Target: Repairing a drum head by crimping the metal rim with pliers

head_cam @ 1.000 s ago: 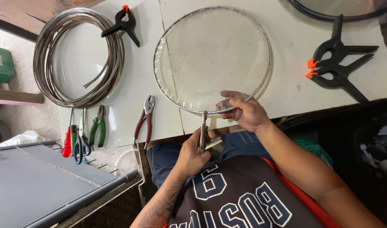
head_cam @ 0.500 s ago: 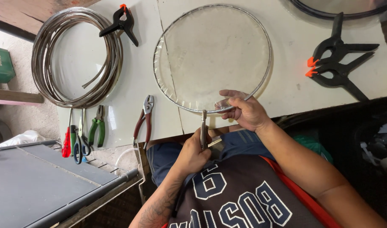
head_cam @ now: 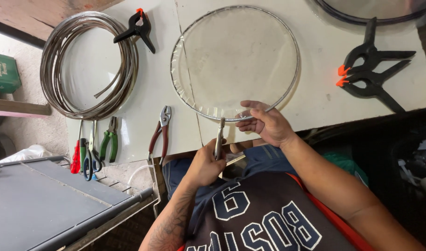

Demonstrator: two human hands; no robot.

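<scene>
A round metal ring (head_cam: 295,51) with clear film (head_cam: 236,56) stretched across it lies on the white table (head_cam: 324,104). My left hand (head_cam: 203,166) is shut on silver pliers (head_cam: 219,135), whose jaws meet the ring's near edge. My right hand (head_cam: 267,124) grips that same near edge just right of the pliers, with fingers curled over the rim and film. Both hands sit at the table's front edge, above my dark numbered shirt.
A coil of metal strip (head_cam: 52,69) lies far left, a black spring clamp (head_cam: 137,29) beside it. Red-handled pliers (head_cam: 159,135), green-handled pliers (head_cam: 109,140), scissors (head_cam: 88,159) and a red screwdriver (head_cam: 76,157) line the front left. Two black clamps (head_cam: 372,69) lie right; another dark ring (head_cam: 362,18) is behind.
Both hands stay at the ring's near edge, pliers still on the rim. The view has shifted slightly; nothing was let go or picked up.
</scene>
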